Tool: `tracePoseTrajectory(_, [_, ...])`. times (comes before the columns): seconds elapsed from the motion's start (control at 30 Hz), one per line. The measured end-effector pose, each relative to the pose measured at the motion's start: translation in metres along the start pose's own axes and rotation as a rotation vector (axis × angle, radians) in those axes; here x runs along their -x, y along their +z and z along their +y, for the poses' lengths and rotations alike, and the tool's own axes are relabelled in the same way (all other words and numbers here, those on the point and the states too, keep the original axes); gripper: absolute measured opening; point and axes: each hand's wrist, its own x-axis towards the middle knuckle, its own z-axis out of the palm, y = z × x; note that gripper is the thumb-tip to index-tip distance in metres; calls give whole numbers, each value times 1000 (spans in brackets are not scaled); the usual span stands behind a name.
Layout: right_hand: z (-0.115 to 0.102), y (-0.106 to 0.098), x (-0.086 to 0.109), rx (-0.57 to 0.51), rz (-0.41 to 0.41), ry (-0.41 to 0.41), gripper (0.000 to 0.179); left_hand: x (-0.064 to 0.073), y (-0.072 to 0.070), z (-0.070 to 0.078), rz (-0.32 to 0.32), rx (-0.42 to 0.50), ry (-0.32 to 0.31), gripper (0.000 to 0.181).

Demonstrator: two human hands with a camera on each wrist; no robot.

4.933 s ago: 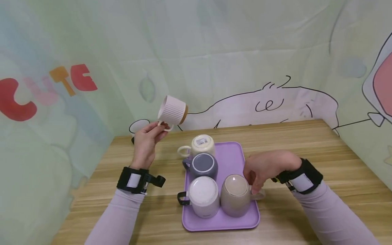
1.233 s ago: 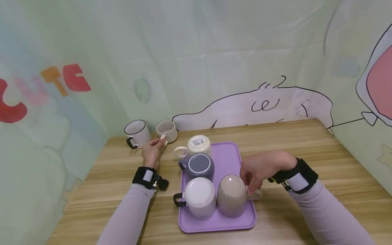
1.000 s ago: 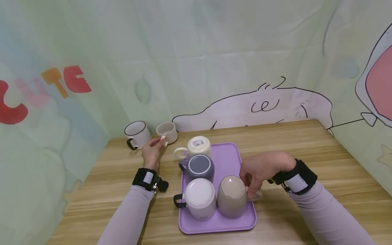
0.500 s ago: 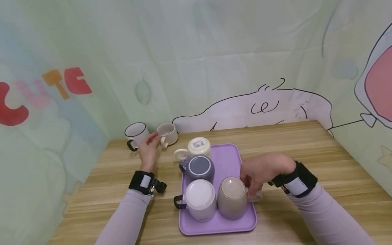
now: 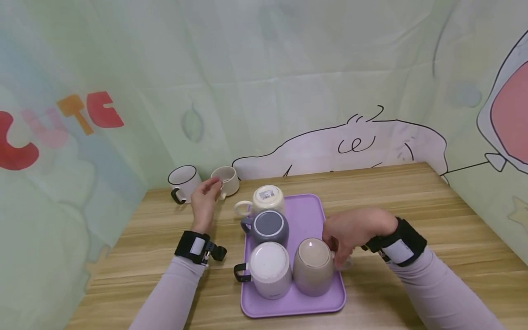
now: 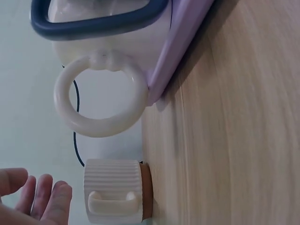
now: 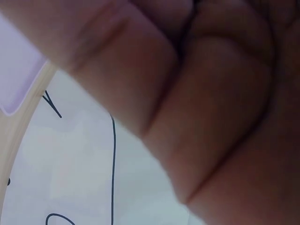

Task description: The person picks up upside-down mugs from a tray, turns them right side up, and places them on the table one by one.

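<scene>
My left hand (image 5: 204, 201) hovers by a small ribbed cup (image 5: 231, 183) that stands upright at the back of the table. In the left wrist view its fingers (image 6: 58, 201) are apart from that cup (image 6: 112, 190), which has a brown base and a stubby handle, and hold nothing. My right hand (image 5: 354, 233) pinches the handle of an upside-down beige mug (image 5: 313, 270) on the purple tray (image 5: 305, 211). Fingers (image 7: 201, 103) fill the right wrist view and hide that mug there.
Left of the small cup stands a white mug (image 5: 185, 181) with a black rim. Upside down along the tray's left side are a cream mug (image 5: 268, 197), a grey-blue mug (image 5: 270, 224) and a white mug (image 5: 270, 266) with a black handle. A printed cloth (image 5: 264, 91) hangs behind.
My left hand lowered the small ribbed cup from the air, set it upright on the table and let go of its handle. My right hand stayed on the beige mug.
</scene>
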Motion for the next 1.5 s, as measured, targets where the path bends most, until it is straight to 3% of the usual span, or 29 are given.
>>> tracePoseTrajectory(0.23, [2,-1,0,40,38,-44,20,4,4,4,-89,56,-44,31])
tracePoseTrajectory(0.63, [6,-6,0,51,161,-244,20,7,6,3,-134,40,-71,29])
tracePoseTrajectory(1.3, [7,-10,1,71,211,-189,21,5,7,0,-155,48,-104,29])
tracePoseTrajectory(1.5, [6,-9,3,74,241,-127,20,6,6,-2,-153,54,-103,28])
